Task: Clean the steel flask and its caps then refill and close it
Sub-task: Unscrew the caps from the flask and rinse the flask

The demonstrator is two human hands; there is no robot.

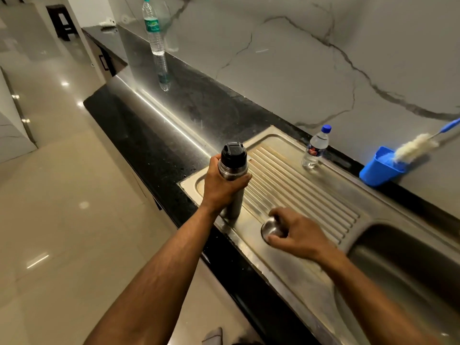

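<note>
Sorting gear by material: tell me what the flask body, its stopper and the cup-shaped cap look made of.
Flask body: brushed steel by its dull grey sheen. Stopper: black, matte, probably plastic. Cup-shaped cap under the right hand: polished steel, going by its bright reflections.

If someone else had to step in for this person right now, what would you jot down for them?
Left hand grips the flask, upright on the drainboard; its black inner cap is on.
Right hand holds the steel cup cap, which sits on the drainboard beside the flask.
Brush stands in the blue holder; small bottle and tall bottle wait behind.
Done: outer cap off. Whether anything is washed, I cannot tell.
Left: possibly cleaning, refilling, closing.
</note>
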